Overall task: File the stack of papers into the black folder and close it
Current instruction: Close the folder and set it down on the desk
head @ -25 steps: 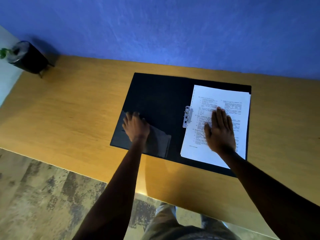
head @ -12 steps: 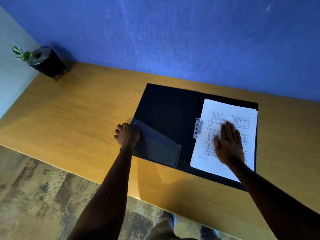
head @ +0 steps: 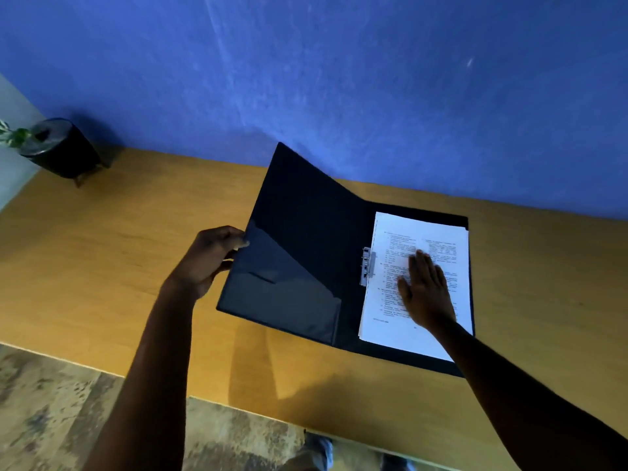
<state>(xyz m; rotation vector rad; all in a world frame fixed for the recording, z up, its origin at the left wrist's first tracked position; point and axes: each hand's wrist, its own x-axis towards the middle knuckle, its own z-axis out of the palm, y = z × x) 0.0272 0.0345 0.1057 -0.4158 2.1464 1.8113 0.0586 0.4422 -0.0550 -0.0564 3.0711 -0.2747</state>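
Head view, wooden desk [head: 102, 253], blue wall [head: 339, 79], patterned floor [head: 51, 419], potted plant [head: 57, 147]

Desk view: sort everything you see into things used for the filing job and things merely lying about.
In use: black folder, stack of papers, metal clip, left hand lifting the cover, right hand flat on the papers.
Lying about: black plant pot.

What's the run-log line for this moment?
phase: closing | left hand: gripping raised front cover | right hand: flat on papers | clip: on papers' left edge | black folder: half open
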